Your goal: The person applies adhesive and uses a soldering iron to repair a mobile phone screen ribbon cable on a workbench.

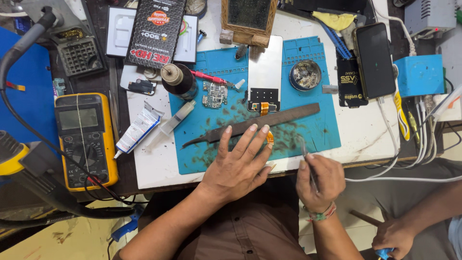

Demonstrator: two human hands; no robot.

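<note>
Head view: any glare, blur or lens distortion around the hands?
Head view: even light, soft shadows; left hand on the blue mat is sharp; tweezers in the right hand look slightly blurred; mild sheen on the white panel; bench edges bow toward the corners.

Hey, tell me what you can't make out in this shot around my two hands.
- Head view: what lies under the left hand; the palm covers all but an orange flex strip by the fingers.
- Head view: the thin tool in the right hand; its tip is too fine to tell.
- Head view: the blue object in another person's hand is cut off by the bottom edge.
</note>
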